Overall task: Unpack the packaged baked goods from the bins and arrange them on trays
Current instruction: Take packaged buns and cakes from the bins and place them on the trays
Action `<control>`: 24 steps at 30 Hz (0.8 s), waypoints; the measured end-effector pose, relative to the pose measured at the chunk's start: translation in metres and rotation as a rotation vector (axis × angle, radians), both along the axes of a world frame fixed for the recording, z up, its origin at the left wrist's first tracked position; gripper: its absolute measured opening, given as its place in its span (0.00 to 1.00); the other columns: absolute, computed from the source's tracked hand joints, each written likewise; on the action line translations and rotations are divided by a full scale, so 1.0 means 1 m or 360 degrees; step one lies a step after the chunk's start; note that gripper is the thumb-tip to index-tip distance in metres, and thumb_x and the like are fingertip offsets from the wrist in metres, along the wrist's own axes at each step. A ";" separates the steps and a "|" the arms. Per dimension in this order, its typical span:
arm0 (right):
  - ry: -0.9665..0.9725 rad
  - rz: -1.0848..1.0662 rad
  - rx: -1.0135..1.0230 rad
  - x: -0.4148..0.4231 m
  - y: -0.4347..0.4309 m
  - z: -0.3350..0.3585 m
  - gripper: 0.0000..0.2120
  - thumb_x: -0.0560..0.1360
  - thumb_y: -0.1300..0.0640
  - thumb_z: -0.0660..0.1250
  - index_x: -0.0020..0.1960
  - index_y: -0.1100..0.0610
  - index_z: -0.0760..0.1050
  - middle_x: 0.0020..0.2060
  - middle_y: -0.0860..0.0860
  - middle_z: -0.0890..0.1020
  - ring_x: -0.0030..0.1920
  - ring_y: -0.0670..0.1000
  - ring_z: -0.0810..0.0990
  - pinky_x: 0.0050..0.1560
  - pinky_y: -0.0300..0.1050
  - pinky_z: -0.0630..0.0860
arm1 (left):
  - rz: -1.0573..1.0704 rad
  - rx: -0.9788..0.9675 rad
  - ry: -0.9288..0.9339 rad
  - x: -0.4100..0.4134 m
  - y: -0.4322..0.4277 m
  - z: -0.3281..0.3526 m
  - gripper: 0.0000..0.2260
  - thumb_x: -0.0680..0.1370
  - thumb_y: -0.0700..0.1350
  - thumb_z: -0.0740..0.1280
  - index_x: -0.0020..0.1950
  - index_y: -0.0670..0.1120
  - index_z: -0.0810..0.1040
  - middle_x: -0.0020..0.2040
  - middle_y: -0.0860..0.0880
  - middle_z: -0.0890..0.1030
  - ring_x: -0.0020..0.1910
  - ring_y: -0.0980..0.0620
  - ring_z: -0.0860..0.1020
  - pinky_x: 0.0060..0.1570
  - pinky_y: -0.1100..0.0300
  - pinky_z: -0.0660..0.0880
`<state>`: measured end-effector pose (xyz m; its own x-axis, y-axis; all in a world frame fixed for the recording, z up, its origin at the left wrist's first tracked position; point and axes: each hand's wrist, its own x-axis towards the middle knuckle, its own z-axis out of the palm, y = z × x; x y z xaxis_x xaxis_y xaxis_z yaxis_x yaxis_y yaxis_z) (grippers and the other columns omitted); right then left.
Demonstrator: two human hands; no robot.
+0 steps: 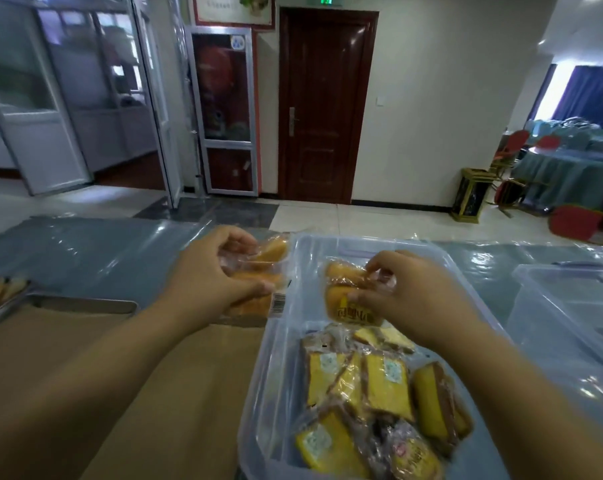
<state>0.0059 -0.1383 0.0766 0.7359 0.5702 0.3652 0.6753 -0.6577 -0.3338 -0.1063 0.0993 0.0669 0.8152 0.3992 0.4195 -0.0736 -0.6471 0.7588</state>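
A clear plastic bin (pixel 279 341) in front of me holds several wrapped yellow cake slices (pixel 386 382). My right hand (pixel 414 296) pinches a clear packet of small golden buns (pixel 341 296) and holds it above the bin's far end. My left hand (pixel 210 275) grips another clear packet of golden baked pieces (pixel 262 275) just left of the bin's rim, over a metal tray (pixel 85 303) lined with brown paper. Part of each packet is hidden by my fingers.
A second tray (pixel 2 292) with baked goods shows at the far left edge. Another clear bin (pixel 566 306) stands at the right. The table (pixel 102 251) wears a grey cloth under clear plastic. Beyond lie tiled floor, a brown door and red chairs.
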 end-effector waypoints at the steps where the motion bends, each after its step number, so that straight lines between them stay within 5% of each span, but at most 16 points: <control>1: 0.0003 0.0013 0.0052 -0.011 0.008 0.000 0.17 0.69 0.40 0.69 0.54 0.45 0.73 0.46 0.42 0.72 0.44 0.44 0.73 0.36 0.36 0.67 | 0.0008 -0.0010 -0.0009 -0.016 0.006 0.001 0.22 0.58 0.48 0.79 0.47 0.60 0.74 0.46 0.61 0.77 0.44 0.69 0.75 0.35 0.70 0.72; 13: -0.0002 0.0231 0.0394 -0.198 0.171 -0.034 0.22 0.66 0.35 0.64 0.54 0.47 0.75 0.45 0.42 0.74 0.42 0.42 0.74 0.41 0.39 0.73 | 0.0187 -0.0038 0.0076 -0.260 0.147 -0.030 0.25 0.56 0.57 0.78 0.50 0.64 0.74 0.48 0.63 0.79 0.48 0.65 0.78 0.37 0.69 0.76; 19: 0.0115 0.0430 0.0296 -0.287 0.268 -0.063 0.19 0.67 0.37 0.66 0.53 0.45 0.76 0.45 0.43 0.75 0.43 0.43 0.73 0.39 0.39 0.71 | 0.0410 -0.0202 0.0155 -0.372 0.225 -0.066 0.26 0.55 0.52 0.81 0.50 0.64 0.76 0.48 0.65 0.80 0.45 0.65 0.79 0.40 0.66 0.76; 24: 0.0264 0.0589 0.0211 -0.333 0.339 -0.084 0.15 0.67 0.37 0.66 0.50 0.43 0.75 0.42 0.39 0.74 0.41 0.40 0.73 0.36 0.38 0.70 | 0.0581 -0.0478 0.0179 -0.435 0.274 -0.091 0.24 0.58 0.41 0.81 0.48 0.59 0.79 0.48 0.53 0.83 0.48 0.55 0.82 0.48 0.55 0.79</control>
